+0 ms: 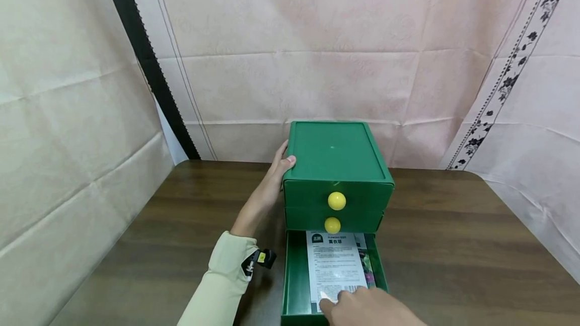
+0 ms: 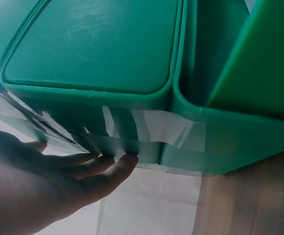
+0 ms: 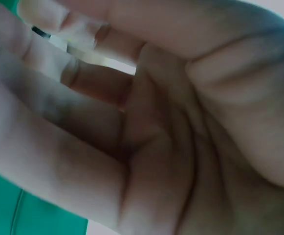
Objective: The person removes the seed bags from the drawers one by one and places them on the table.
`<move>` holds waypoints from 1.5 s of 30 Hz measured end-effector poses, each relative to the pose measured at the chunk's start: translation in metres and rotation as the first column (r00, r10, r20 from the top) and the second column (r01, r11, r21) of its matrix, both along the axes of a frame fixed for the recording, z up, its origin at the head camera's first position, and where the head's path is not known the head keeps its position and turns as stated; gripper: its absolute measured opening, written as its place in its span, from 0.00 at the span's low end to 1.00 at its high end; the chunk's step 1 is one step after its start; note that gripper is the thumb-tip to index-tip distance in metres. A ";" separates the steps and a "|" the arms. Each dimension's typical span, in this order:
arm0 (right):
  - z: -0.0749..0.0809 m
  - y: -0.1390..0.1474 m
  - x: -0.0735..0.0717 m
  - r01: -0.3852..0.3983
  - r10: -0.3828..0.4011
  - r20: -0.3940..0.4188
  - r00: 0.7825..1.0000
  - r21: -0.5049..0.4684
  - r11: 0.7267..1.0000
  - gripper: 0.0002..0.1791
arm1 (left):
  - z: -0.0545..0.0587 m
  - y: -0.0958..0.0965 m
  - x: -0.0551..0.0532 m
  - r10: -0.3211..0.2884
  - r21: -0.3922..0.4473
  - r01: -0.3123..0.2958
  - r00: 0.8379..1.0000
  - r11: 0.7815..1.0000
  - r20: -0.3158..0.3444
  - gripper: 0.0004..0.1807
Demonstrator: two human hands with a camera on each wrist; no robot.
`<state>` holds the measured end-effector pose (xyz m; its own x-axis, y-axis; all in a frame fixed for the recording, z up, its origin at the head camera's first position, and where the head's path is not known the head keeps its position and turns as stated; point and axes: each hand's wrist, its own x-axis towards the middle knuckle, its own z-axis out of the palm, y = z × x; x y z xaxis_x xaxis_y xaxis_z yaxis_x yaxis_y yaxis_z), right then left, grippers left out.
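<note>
A green drawer cabinet (image 1: 335, 152) with yellow knobs stands on the table. Its bottom drawer (image 1: 296, 286) is pulled out. Inside lies a white printed packet, seemingly of flower seeds (image 1: 333, 260), over a second packet with a colourful picture (image 1: 366, 263). My left hand (image 1: 271, 177) rests against the cabinet's left side, thumb near the top edge; the left wrist view shows its fingers on the cabinet's taped side (image 2: 154, 129). At the white packet's near end, my right hand (image 1: 364, 308) has bent fingers and seems to pinch it; the hand itself hides the contact.
The wooden table (image 1: 453, 245) extends on both sides of the cabinet. Pale cloth (image 1: 317, 29) hangs behind and at both sides. Yellow knobs (image 1: 337, 200) stick out from the two upper drawer fronts.
</note>
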<state>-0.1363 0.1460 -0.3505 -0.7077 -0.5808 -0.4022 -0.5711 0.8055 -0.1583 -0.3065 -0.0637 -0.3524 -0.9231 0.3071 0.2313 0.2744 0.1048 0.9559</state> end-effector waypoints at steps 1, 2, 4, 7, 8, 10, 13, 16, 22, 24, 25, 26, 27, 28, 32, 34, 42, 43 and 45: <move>0.002 0.002 -0.002 0.020 -0.020 0.008 1.000 0.015 1.000 0.15 | 0.000 0.000 0.000 0.001 0.000 -0.001 1.000 1.000 -0.002 0.42; 0.004 0.005 -0.004 0.030 -0.031 0.008 0.999 0.019 0.999 0.16 | -0.001 0.000 0.000 0.001 0.001 -0.001 1.000 1.000 -0.003 0.42; 0.007 0.011 -0.008 0.034 -0.034 -0.002 0.999 0.010 0.999 0.19 | -0.001 0.000 0.000 0.001 0.002 -0.001 1.000 1.000 -0.005 0.42; 0.012 0.019 -0.012 0.005 -0.006 -0.036 0.999 -0.015 1.000 0.21 | -0.002 0.000 -0.001 0.002 0.001 -0.002 1.000 1.000 -0.009 0.43; 0.013 0.021 -0.014 0.003 -0.005 -0.045 0.999 -0.033 0.999 0.21 | -0.002 0.000 -0.001 0.003 0.001 -0.003 1.000 1.000 -0.010 0.43; 0.016 0.023 -0.017 0.015 -0.018 -0.055 0.998 -0.054 0.998 0.22 | -0.002 0.000 -0.001 0.004 0.003 -0.004 1.000 1.000 -0.011 0.43; 0.017 0.023 -0.024 0.096 -0.097 -0.026 0.995 -0.056 0.994 0.25 | -0.003 0.001 -0.001 0.009 0.007 -0.008 1.000 1.000 -0.009 0.42; 0.014 0.021 -0.034 0.157 -0.157 0.006 0.988 -0.009 0.988 0.28 | -0.002 0.002 -0.001 0.009 0.009 -0.009 1.000 1.000 -0.007 0.43; -0.003 0.021 -0.054 0.147 -0.147 -0.008 0.989 0.015 0.989 0.34 | 0.000 0.005 -0.002 0.010 0.010 -0.010 1.000 1.000 0.003 0.42; -0.011 0.023 -0.056 0.110 -0.110 -0.029 0.994 0.017 0.994 0.36 | 0.000 0.005 -0.002 0.016 0.005 -0.016 1.000 1.000 0.003 0.42; -0.015 0.024 -0.057 0.087 -0.086 -0.039 0.996 0.016 0.996 0.37 | 0.000 0.004 -0.002 0.020 0.003 -0.020 1.000 1.000 0.002 0.42; -0.019 0.025 -0.058 0.065 -0.064 -0.045 0.997 0.008 0.998 0.39 | 0.000 0.004 -0.001 0.020 0.001 -0.020 1.000 1.000 0.002 0.42; -0.023 0.027 -0.059 0.031 -0.031 -0.058 0.998 -0.002 1.000 0.40 | 0.000 0.003 -0.001 0.020 0.000 -0.020 1.000 1.000 0.003 0.42; -0.026 0.029 -0.059 0.012 -0.012 -0.064 0.998 -0.006 1.000 0.41 | 0.000 0.003 -0.001 0.020 -0.001 -0.020 1.000 1.000 0.003 0.42; -0.037 0.035 -0.062 -0.038 0.037 -0.082 0.996 -0.009 0.999 0.47 | 0.001 0.002 0.000 0.023 0.000 -0.023 1.000 1.000 0.004 0.42; -0.040 0.036 -0.064 -0.024 0.024 -0.068 0.997 -0.003 1.000 0.50 | 0.002 0.003 -0.001 0.028 0.002 -0.028 1.000 1.000 0.002 0.42; -0.051 0.043 -0.067 -0.009 0.009 -0.039 0.999 -0.011 1.000 0.57 | 0.001 0.004 0.000 0.009 0.013 -0.009 1.000 1.000 -0.015 0.42; -0.052 0.043 -0.068 -0.003 0.003 -0.034 0.999 -0.005 1.000 0.57 | 0.001 0.004 0.000 0.008 0.012 -0.007 1.000 1.000 -0.014 0.42; -0.053 0.042 -0.068 0.014 -0.014 -0.022 1.000 -0.001 1.000 0.57 | 0.000 0.003 0.000 0.011 0.014 -0.011 1.000 1.000 -0.009 0.42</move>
